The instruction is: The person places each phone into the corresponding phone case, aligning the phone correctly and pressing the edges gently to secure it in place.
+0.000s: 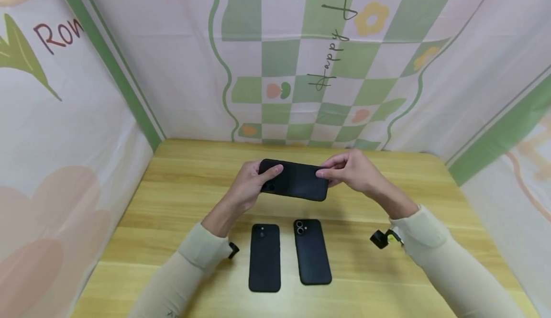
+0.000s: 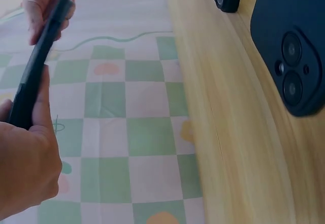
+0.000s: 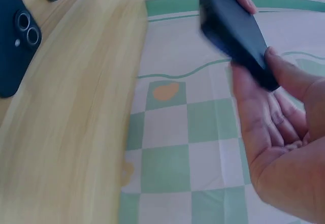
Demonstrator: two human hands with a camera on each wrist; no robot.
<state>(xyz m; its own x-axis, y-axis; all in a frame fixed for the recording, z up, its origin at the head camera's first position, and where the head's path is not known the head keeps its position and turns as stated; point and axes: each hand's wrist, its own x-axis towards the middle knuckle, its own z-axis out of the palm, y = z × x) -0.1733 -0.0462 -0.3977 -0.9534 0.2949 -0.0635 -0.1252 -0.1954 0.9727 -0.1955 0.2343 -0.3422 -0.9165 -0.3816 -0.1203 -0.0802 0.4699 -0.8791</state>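
A black phone (image 1: pixel 297 182) is held up sideways over the table, seen nearly edge-on in the left wrist view. My left hand (image 1: pixel 246 186) grips its left end, thumb across the upper face. At the opposite end, my right hand (image 1: pixel 355 172) pinches the phone near the corner between thumb and fingers, as the right wrist view also shows. Nearer to me, two more black phones lie with their backs up. The left one (image 1: pixel 264 263) has a dark camera area at its top; the right one (image 1: pixel 314 256), slightly turned, shows two ringed lenses.
The phones lie on a light wooden table (image 1: pixel 189 198). A checked green-and-white cloth (image 1: pixel 280 60) hangs behind its far edge, with printed cloth at both sides. Small black devices (image 1: pixel 380 239) sit at both wrists, by the cream sleeves.
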